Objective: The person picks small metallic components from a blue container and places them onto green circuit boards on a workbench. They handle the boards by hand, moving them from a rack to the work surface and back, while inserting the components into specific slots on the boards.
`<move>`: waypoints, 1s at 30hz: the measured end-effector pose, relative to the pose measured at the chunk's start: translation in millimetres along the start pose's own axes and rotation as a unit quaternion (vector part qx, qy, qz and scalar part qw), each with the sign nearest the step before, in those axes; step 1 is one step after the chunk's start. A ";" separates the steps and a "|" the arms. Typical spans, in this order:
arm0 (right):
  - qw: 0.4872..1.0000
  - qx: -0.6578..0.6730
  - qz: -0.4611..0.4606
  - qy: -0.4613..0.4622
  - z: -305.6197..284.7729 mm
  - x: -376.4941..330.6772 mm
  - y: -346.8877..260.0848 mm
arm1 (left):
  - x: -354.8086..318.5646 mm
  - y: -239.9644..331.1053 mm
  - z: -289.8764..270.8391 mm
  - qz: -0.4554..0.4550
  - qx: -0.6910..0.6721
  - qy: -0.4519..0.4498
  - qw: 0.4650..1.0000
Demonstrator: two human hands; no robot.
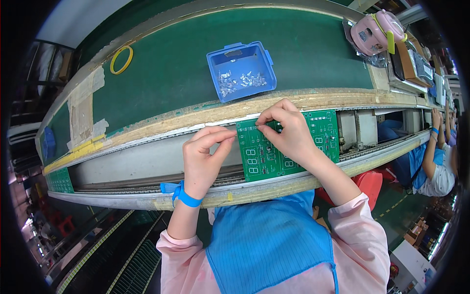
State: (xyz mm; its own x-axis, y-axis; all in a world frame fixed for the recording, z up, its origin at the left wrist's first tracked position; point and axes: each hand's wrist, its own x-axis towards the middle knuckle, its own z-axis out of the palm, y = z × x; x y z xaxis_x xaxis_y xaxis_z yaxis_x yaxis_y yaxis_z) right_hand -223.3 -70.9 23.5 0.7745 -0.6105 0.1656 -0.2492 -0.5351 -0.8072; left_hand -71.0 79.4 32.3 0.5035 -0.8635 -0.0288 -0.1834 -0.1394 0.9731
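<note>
Head view, looking down along a track. Green circuit board (271, 165) lies across the track (117, 188), in front of the person, printed with digit outlines and dotted with small fitted parts. Both hands work at its upper edge. Right hand (292, 133) reaches over the board, thumb and forefinger tips pinched together close above the upper left part; whether a part sits between them is too small to tell. Left hand (201, 156) is just beside the board's upper left corner, thumb and forefinger nearly meeting — cannot tell whether they touch or grip anything. The two hands are apart from each other, with a narrow gap between their fingertips. Blue band (190, 198) around the left wrist.

Beyond the track, on the green tabletop (161, 63): blue bin (252, 55) with small clear parts (252, 80) loose in it. Yellow ring (130, 58) farther left; pink container (374, 33) at far right. A second green board (60, 181) sits at the track's left end.

Step in hand, as I judge it: fingertip placing or seating of a small part along the upper edge. The move calls for a fine pinch, lead ends lined up with their holes, then a light straight press — without the wrist brushing fitted parts.
</note>
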 end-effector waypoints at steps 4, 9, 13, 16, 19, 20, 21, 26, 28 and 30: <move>1.000 0.005 -0.002 0.009 1.0 -0.5 -0.6 | -0.6 0.4 1.9 -0.018 -0.018 0.006 1.000; 0.998 -0.044 -0.049 0.007 -0.5 1.0 -2.0 | -1.0 -1.2 2.3 -0.020 -0.012 0.006 1.000; 0.968 -0.182 -0.172 0.021 1.1 3.9 -7.1 | -0.1 -2.6 3.6 -0.014 -0.005 0.007 1.000; 0.954 -0.231 -0.192 -0.017 1.2 5.9 -18.8 | 0.6 -2.1 4.2 -0.004 -0.004 0.009 1.000; 0.955 -0.242 -0.168 -0.011 1.3 5.2 -20.3 | 1.6 -2.2 5.0 0.008 0.002 0.003 1.000; 0.957 -0.238 -0.169 -0.009 1.5 4.9 -19.8 | 1.6 -2.5 4.8 0.011 0.005 0.001 1.000; 0.958 -0.233 -0.169 -0.008 1.9 4.5 -18.7 | 1.7 -3.2 5.0 0.020 0.015 0.003 1.000; 0.967 -0.177 -0.183 0.002 1.2 4.1 -9.4 | 3.8 -5.8 8.2 0.033 0.046 0.002 0.998; 0.971 -0.180 -0.159 0.002 1.0 2.2 -7.3 | 4.3 -7.4 9.0 0.036 0.054 0.001 0.998; 0.972 -0.170 -0.163 0.004 1.4 1.7 -10.7 | 5.2 -8.6 10.8 0.045 0.066 0.004 0.997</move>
State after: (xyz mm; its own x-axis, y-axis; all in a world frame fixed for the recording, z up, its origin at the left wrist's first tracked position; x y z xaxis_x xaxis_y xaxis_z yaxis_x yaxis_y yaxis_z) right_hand -218.5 -65.4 31.7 0.8404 -0.3802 0.3862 -0.1701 -0.8616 -0.4782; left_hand -75.9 70.9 21.3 0.4866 -0.8717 0.0589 -0.3374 -0.1253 0.9330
